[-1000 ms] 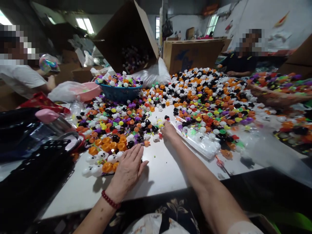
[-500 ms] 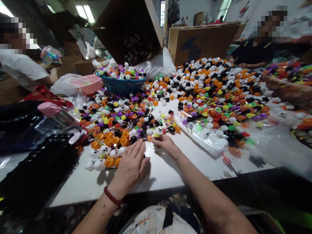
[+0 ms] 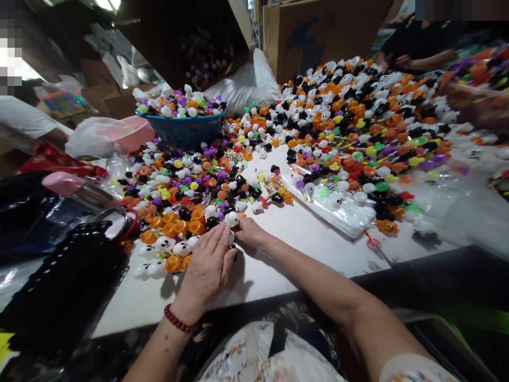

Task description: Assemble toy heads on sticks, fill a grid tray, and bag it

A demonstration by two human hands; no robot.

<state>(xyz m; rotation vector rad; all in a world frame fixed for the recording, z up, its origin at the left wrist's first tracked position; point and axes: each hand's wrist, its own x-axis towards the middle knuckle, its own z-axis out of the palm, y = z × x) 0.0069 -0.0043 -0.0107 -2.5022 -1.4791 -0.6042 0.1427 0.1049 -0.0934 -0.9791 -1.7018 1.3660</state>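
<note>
I'm keeping the left hand (image 3: 204, 260) flat beside laid rows (image 3: 164, 244), the right hand (image 3: 250, 233) pinching a white toy (image 3: 231, 218), heaps (image 3: 342, 114) waiting loose.

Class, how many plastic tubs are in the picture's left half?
2: a blue tub of toys and, left of it, a pink tub, partly behind clear plastic. Others may be hidden.

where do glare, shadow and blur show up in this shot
In the head view, glare streaks the clear plastic bags; in the head view, a soft shadow falls on the white table beside the left hand; also in the head view, the tilted cardboard box is dark inside, and the right edge looks smeared.
</note>
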